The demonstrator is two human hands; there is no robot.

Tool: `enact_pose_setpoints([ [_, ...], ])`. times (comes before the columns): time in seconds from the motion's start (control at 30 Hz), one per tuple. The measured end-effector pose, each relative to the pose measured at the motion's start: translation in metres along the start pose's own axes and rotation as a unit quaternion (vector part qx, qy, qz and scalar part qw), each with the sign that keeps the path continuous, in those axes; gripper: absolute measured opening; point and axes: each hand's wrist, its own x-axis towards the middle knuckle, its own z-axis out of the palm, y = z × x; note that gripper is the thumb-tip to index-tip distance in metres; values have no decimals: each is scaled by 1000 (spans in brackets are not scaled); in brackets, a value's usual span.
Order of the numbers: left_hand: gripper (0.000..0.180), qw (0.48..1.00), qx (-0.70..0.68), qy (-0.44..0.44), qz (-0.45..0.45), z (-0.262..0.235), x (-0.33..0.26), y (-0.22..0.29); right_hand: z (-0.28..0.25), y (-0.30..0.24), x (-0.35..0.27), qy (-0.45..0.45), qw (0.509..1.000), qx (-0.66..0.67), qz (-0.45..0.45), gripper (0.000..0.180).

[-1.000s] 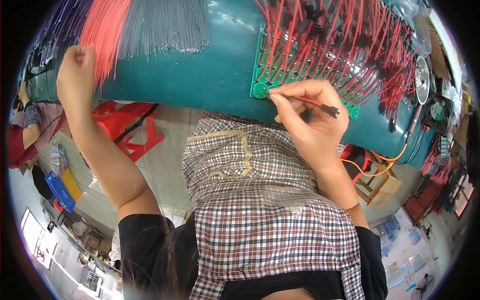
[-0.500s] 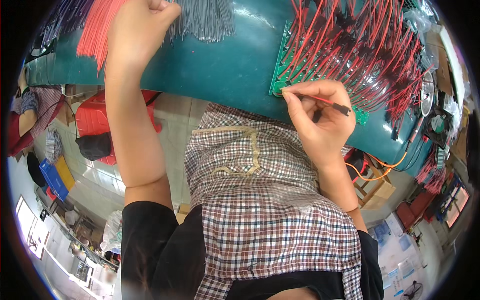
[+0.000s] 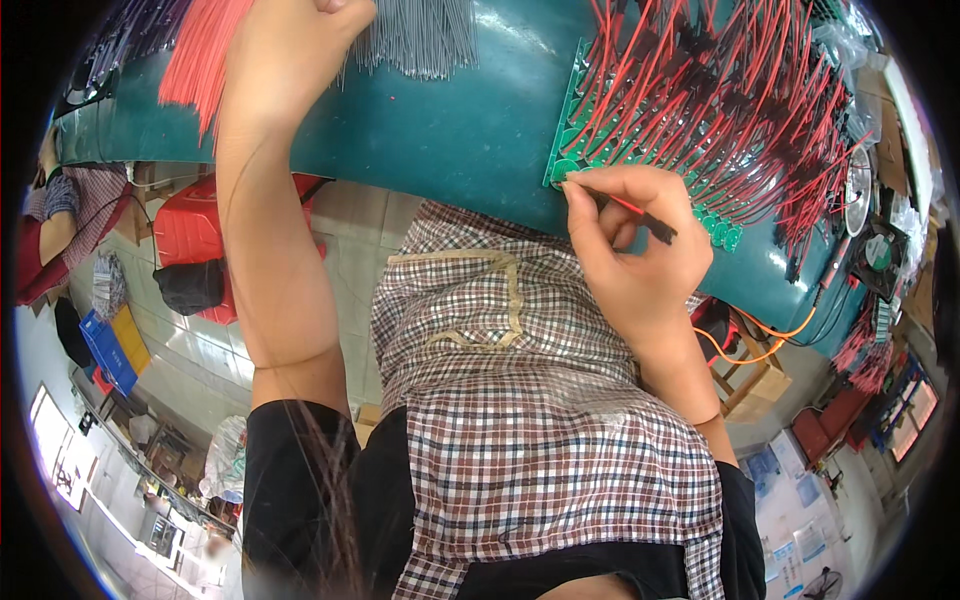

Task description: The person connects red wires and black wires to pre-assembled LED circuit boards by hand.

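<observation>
My right hand (image 3: 645, 235) pinches a short red-and-black wire lead with a black connector (image 3: 658, 229). Its thumb and forefinger meet at the near left corner of a green circuit board panel (image 3: 560, 150), where they hide the wire ends. Many red and black leads (image 3: 700, 110) rise from the rest of that panel. At the top edge, my left hand (image 3: 300, 40) is curled and partly cut off by the picture. It lies between a bundle of red wires (image 3: 195, 70) and a bundle of grey wires (image 3: 420, 35); what its fingers hold does not show.
The green tabletop (image 3: 440, 130) ends just before my checked apron. To the right are a soldering iron (image 3: 828, 268) with an orange cord and a small black fan (image 3: 880, 250). A red stool (image 3: 190, 235) stands below on the left, and another person's arm (image 3: 55, 230) shows beyond it.
The connector end of the lead has swung down and left as my right hand turned slightly. My left hand has shifted a little up and right in the picture.
</observation>
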Motion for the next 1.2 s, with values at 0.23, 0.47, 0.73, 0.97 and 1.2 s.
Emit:
enact_pose_setpoints([
  [0.23, 32, 1000, 16, 20, 15, -5, -2, -13, 2, -9, 5, -24, 996, -81, 8, 39],
  [0.47, 26, 967, -256, 3, -6, -13, -38, 6, 3, -8, 6, 1, 997, -11, 83, 41],
  [0.73, 8, 931, -362, -16, 36, 27, -104, 46, -1, 13, 3, 20, 999, -23, -39, 17],
  [0.97, 10, 977, -185, -40, 93, 43, -118, 40, -64, 6, -10, 70, 996, -48, -35, 16],
  [1.2, 13, 937, -316, -137, 56, 33, -142, 56, -139, 94, 1, 213, 886, -319, 261, 25],
])
